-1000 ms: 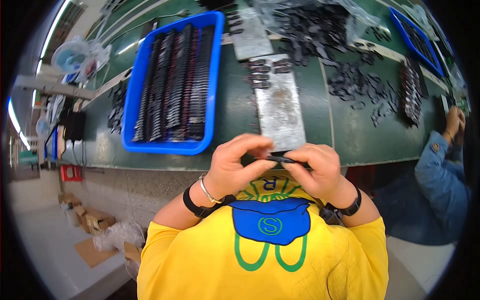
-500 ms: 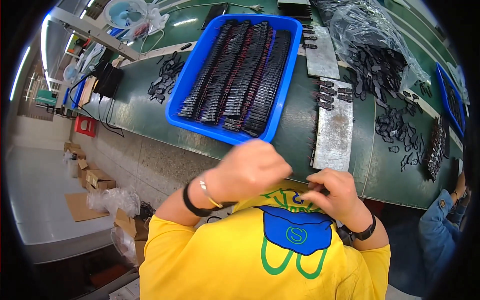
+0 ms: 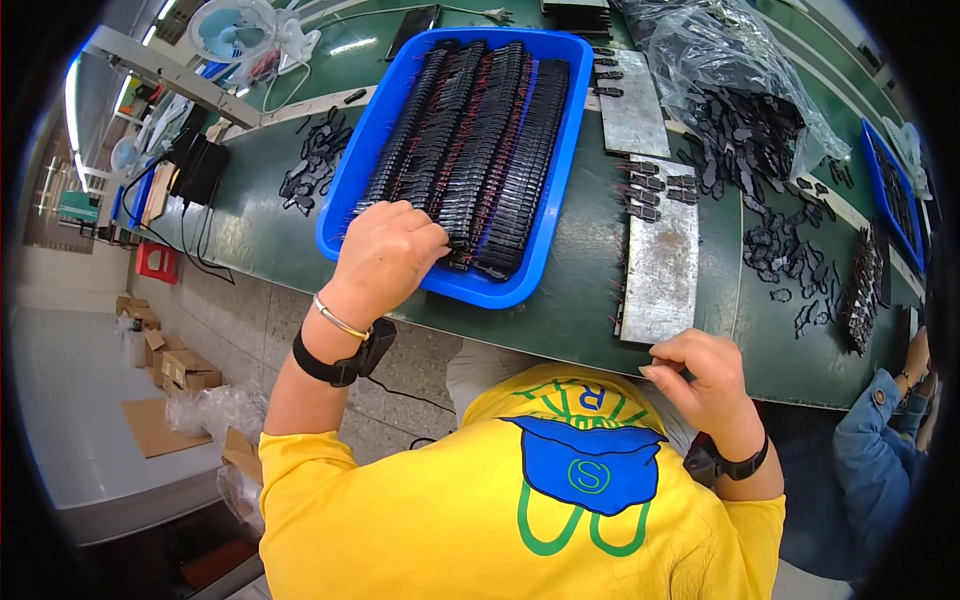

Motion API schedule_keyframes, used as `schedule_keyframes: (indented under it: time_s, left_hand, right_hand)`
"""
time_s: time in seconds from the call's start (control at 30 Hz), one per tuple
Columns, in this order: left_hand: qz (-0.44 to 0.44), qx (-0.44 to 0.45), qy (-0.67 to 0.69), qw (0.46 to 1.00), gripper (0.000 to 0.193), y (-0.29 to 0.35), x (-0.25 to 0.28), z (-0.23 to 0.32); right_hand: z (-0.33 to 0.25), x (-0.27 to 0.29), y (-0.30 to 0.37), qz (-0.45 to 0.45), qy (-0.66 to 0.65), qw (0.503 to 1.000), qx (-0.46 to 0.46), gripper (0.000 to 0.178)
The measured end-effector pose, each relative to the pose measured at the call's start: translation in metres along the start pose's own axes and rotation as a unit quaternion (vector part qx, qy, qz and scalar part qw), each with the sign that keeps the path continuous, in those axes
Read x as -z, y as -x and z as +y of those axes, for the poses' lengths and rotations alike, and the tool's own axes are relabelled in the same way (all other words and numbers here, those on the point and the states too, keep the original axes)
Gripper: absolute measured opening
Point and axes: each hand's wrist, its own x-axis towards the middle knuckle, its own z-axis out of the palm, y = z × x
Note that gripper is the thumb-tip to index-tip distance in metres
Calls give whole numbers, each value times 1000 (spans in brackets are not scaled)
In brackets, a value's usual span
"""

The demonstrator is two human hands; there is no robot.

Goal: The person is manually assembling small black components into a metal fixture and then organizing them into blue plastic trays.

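1. Your left hand (image 3: 388, 255) has swung out from in front of your chest since half a second ago and now reaches over the near edge of the blue tray (image 3: 500, 292).
2. Its fingers are curled down at the near ends of the rows of black parts (image 3: 520, 170); you hide the tips, so I cannot tell whether they grip a piece.
3. Those rows stand packed side by side inside the tray, on the green table (image 3: 580, 250).
4. Your right hand (image 3: 705, 385) is at the table's near edge, just below the metal plate (image 3: 660, 270), thumb and forefinger bent close; I cannot tell whether anything is between them.
5. Small black pieces (image 3: 645, 190) lie toward the plate's far end.
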Motion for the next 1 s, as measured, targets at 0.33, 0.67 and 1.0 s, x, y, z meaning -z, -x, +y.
schedule_keyframes:
  time_s: [0.33, 0.67, 1.0]
  left_hand:
    - [39, -1, 18, 999, 15, -5, 17, 19]
    - [29, -97, 310, 945, 15, -6, 12, 87]
    - [-95, 318, 827, 453, 22, -46, -45, 128]
  right_hand:
    - [32, 29, -62, 38, 102, 994, -32, 17]
    - [69, 2, -85, 31, 259, 964, -38, 17]
    - [23, 13, -35, 72, 158, 984, 28, 21]
